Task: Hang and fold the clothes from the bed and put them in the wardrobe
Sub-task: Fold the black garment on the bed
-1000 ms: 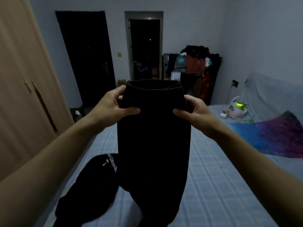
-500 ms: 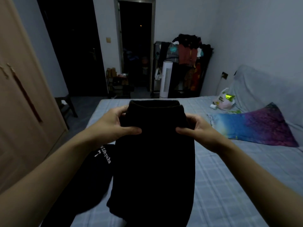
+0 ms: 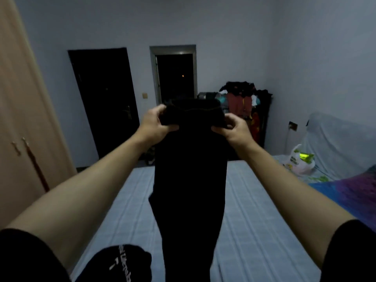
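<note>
The left hand [image 3: 153,124] and right hand [image 3: 234,129] are gripping the black trousers [image 3: 191,169] by the waistband, dangling them over the bed [image 3: 254,220]

Bed [image 3: 254,231] w/ checked sheet: black printed garment [image 3: 122,263] near edge, plastic bag [image 3: 301,161], colourful pillow [image 3: 350,190].

Black trousers [image 3: 191,180] hang from my hands above a pale blue bedsheet [image 3: 254,231] crossed by a light check. A second black garment [image 3: 122,263] carries white lettering. A blanket [image 3: 345,188] runs from blue to purple. The wardrobe [image 3: 22,119] is light tan, the walls [image 3: 223,27] grey-white, the door [image 3: 103,98] black, and a white bag [image 3: 301,161] shows neon yellow-green.
</note>
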